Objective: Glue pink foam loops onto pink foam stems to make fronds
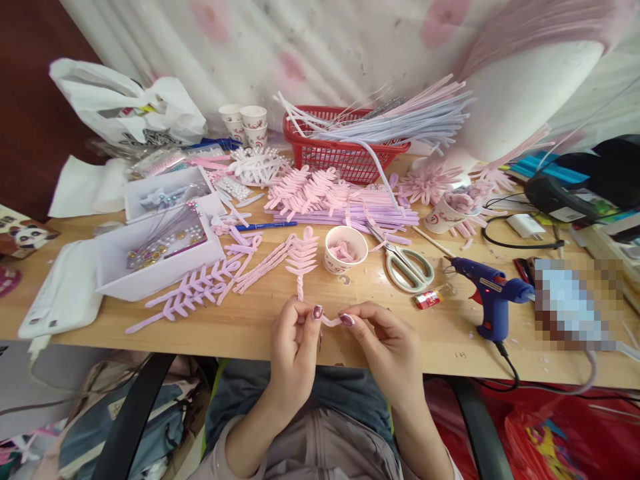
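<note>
Both hands meet at the table's front edge over a pink pipe-cleaner leaf. My left hand pinches its stem with thumb and fingers closed. My right hand pinches the bent lower end of the same stem, fingers curled. The leaf's looped upper part lies flat on the wooden table, pointing away from me. Beside it lie similar finished pink and lilac leaves.
A paper cup with pink bits, scissors and a blue glue gun lie right of centre. A red basket of pipe cleaners stands behind. White boxes with gems sit left. A pixelated patch is at the right.
</note>
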`<state>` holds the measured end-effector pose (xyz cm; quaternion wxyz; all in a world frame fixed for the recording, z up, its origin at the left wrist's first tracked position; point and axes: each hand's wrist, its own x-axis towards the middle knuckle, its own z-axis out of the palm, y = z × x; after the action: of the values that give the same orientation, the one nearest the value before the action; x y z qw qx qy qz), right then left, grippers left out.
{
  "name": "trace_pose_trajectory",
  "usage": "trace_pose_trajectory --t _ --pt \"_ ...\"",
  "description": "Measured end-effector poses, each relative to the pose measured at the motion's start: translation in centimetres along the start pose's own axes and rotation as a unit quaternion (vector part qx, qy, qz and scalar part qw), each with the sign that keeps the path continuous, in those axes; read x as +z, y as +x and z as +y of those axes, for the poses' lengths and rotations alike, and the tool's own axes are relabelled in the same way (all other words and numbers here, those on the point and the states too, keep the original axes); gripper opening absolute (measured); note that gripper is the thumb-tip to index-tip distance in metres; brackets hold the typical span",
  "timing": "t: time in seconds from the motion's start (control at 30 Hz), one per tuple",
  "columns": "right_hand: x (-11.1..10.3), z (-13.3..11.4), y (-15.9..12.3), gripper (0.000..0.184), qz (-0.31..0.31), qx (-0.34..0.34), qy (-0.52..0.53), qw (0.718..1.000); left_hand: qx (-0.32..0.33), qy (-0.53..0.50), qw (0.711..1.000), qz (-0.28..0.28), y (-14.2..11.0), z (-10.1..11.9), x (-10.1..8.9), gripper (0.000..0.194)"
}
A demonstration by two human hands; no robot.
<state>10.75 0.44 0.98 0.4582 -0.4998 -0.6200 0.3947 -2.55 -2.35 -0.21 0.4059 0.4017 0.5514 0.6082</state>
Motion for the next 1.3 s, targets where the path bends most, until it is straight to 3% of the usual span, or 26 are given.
trace_pose_trajectory --t 0.27,0.6,0.73,0.93,1.3 --pt "0.8 0.2 0.2 0.017 -0.012 0.058 0.109 0.992 -0.006 -0.008 1.0 0.005 0.0 -0.1 -0.1 0.03" --pt "1.1 0.2 -0.2 0.01 -0.008 0.038 0.148 0.988 -0.006 -0.035 0.999 0.033 -0.2 -0.3 0.0 0.03" --pt "0.7 0.3 0.0 0.008 0.008 0.034 0.16 0.986 -0.007 -0.051 0.999 0.009 -0.1 -0.6 -0.1 0.029" --pt "-0.7 0.7 0.8 0.007 0.06 0.021 0.182 0.981 0.029 0.013 0.999 -0.033 0.3 -0.2 -0.1 0.024" --pt "1.4 -0.5 3.4 0.006 -0.004 -0.015 0.147 0.989 0.043 0.052 0.993 -0.093 0.4 -0.2 -0.5 0.027"
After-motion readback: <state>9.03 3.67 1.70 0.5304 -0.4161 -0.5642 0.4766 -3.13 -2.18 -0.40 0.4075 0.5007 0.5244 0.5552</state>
